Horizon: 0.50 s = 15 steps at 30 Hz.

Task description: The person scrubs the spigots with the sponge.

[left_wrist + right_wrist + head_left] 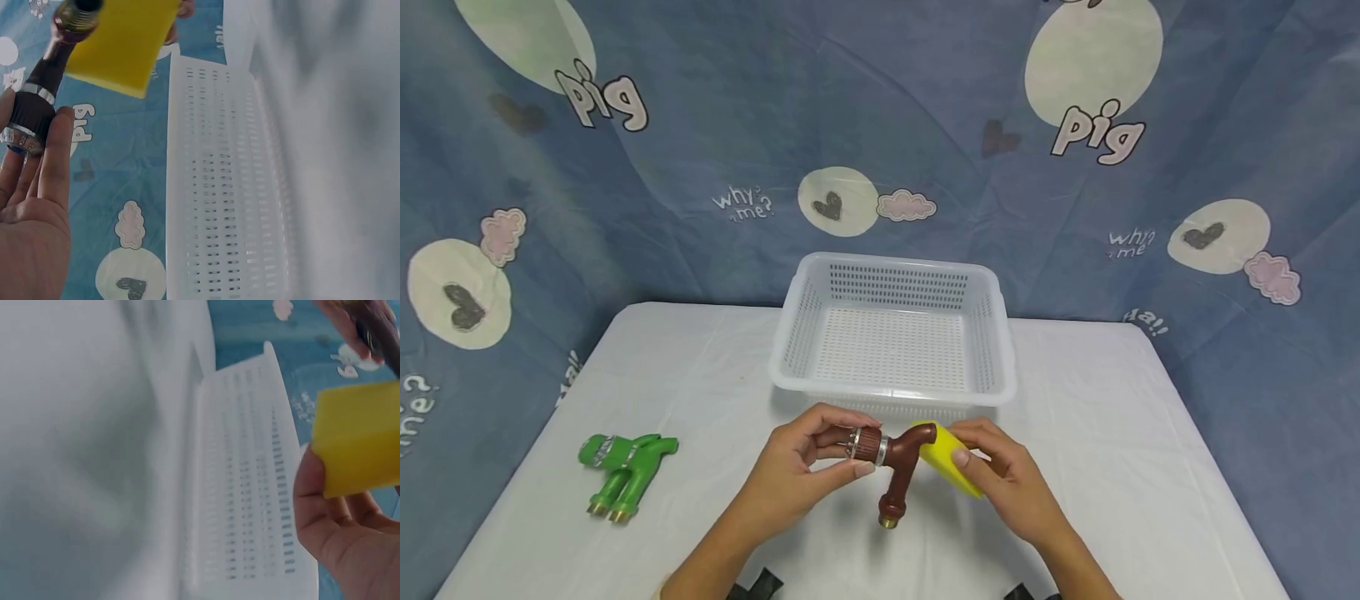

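Left grip (805,467) holds a curved brown tap (902,473), right grip (1011,479) a yellow rectangular block (949,462); below both, a white-covered table (1150,467); beyond, blue printed fabric (917,75).

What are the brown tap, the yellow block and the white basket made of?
Brown tap: maybe painted metal or plastic, slightly shiny; its brassy tip looks like metal.
Yellow block: possibly foam or sponge, since it looks dull and evenly coloured, but I can't be sure.
White basket: probably moulded plastic, with smooth rims and neat rows of holes.
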Each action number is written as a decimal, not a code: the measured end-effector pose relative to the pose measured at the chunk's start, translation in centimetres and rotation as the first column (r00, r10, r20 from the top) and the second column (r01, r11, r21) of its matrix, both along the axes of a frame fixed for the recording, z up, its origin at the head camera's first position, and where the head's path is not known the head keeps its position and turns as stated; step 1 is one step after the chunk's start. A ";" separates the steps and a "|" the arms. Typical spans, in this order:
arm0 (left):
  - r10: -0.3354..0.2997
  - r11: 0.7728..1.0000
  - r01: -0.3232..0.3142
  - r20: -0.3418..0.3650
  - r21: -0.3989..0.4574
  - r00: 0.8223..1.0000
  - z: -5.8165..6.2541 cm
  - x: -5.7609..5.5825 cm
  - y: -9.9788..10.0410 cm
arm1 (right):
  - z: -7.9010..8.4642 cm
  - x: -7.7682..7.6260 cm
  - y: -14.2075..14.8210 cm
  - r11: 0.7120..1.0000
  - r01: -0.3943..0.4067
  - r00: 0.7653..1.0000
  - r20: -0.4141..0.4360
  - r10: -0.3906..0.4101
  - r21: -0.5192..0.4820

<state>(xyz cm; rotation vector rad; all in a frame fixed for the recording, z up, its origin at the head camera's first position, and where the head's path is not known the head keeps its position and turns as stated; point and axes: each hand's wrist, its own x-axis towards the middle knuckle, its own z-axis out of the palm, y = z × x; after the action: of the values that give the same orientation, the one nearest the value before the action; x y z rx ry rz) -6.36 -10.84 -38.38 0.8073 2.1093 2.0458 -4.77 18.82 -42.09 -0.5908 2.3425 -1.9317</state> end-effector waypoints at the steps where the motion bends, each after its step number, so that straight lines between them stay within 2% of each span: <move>1: 0.006 1.000 -0.006 -0.003 0.001 1.000 0.0 0.0 0.0 | 0.0 0.1 -0.2 1.000 0.005 1.000 -0.018 -0.005 -0.009; 5: 0.042 0.999 -0.042 -0.010 -0.005 0.999 -0.2 0.1 0.0 | 0.0 0.7 -1.0 1.000 -0.016 0.993 -0.115 0.015 -0.010; 9: 0.094 0.995 -0.094 0.005 -0.025 0.996 -0.1 0.1 -0.2 | -0.2 1.5 -1.5 0.998 -0.028 0.976 -0.212 0.039 0.054; 13: 0.132 0.991 -0.132 0.005 -0.029 0.991 0.0 -0.1 -0.4 | -0.2 1.8 -1.3 0.992 -0.040 0.963 -0.260 0.070 0.121; 15: 0.137 0.990 -0.137 0.007 -0.028 0.990 0.0 -0.1 -0.5 | 0.0 1.7 -1.1 0.994 -0.017 0.968 -0.248 0.044 0.112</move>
<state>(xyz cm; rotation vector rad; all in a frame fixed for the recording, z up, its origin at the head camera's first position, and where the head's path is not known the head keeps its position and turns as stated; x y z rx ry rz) -6.46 -11.30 -38.36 0.6651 2.2416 2.0754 -3.04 17.73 -42.06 -0.9031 2.5471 -1.7949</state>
